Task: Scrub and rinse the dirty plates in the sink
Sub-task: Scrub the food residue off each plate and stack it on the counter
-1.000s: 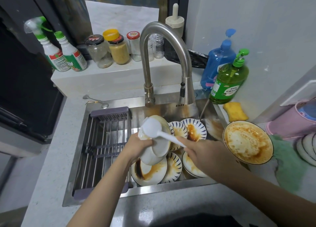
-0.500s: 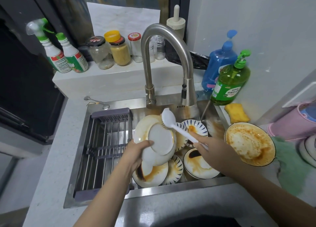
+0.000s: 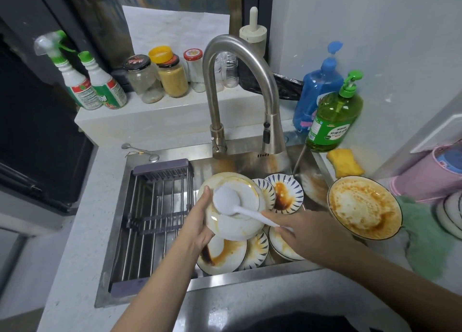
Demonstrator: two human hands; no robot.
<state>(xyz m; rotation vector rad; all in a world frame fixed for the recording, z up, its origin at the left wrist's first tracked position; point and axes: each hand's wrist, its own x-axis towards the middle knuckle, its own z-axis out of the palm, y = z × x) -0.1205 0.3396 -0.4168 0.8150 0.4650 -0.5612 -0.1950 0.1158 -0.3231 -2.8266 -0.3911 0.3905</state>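
Slip risk over a crowded sink

Left hand (image 3: 197, 228) grips a stack of stained dishes — a small bowl (image 3: 235, 218) nested against a larger plate (image 3: 225, 181) — tilted above the sink (image 3: 250, 280). Right hand (image 3: 307, 231) is curled round the handle of a white brush (image 3: 226, 200), whose round head presses on the bowl. Below lie more dirty plates (image 3: 287, 194), overlapping, and another sauce-smeared one (image 3: 365, 206) sits on the counter (image 3: 82, 244) at the right rim.

Judging from this, the danger is the one-handed hold: greasy ware could slide out under the brush's push and crack on the pile beneath. No water seems to run from the tap (image 3: 272, 141), though the view is too soft to be sure — dry scrubbing would only smear the sauce.

Against half a second ago, the brush head has come left, from beyond the stack's upper right edge onto the bowl's face, and the right hand has followed it in. The left hand's grip looks the same.
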